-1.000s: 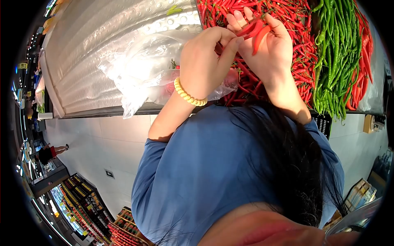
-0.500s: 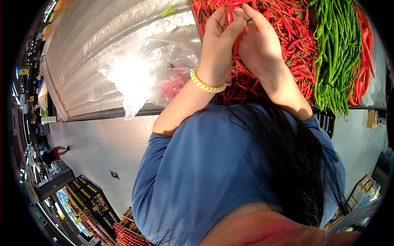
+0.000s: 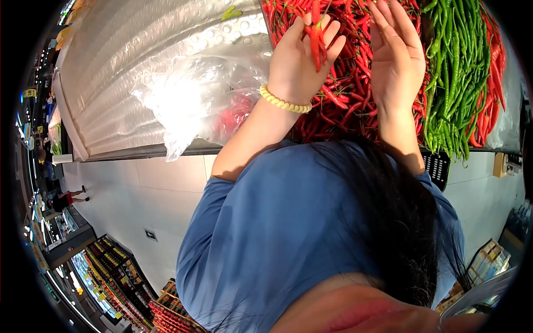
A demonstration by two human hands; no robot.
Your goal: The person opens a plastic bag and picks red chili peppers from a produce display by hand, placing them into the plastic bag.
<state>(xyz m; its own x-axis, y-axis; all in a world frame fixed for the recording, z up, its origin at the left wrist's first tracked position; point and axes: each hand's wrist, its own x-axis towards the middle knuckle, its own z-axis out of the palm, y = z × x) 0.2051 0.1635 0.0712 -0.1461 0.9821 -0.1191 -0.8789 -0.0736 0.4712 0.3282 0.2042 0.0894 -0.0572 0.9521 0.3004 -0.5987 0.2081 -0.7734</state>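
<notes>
Red chili peppers [image 3: 316, 41] lie in my left hand [image 3: 297, 69], which is turned palm up with its fingers curled around them. A yellow beaded bracelet circles that wrist. My right hand [image 3: 400, 69] hovers over the heap of red chilies [image 3: 347, 91], fingers apart and nothing visible in the palm; its fingertips are near the top edge of the view. Left of my left wrist sits a clear plastic bag [image 3: 191, 100] with something red inside, on a silvery bubble-textured sheet [image 3: 116, 100].
Long green chilies [image 3: 458, 77] form a pile to the right, with larger red peppers [image 3: 489, 83] beyond. Small green pieces [image 3: 231, 13] lie on the sheet. Shelves of goods [image 3: 114, 272] stand at lower left, and a person [image 3: 66, 201] is farther off.
My hands were close together around a red chili and have separated. The right hand has moved to the right, while the left has opened somewhat, showing chilies in its palm.
</notes>
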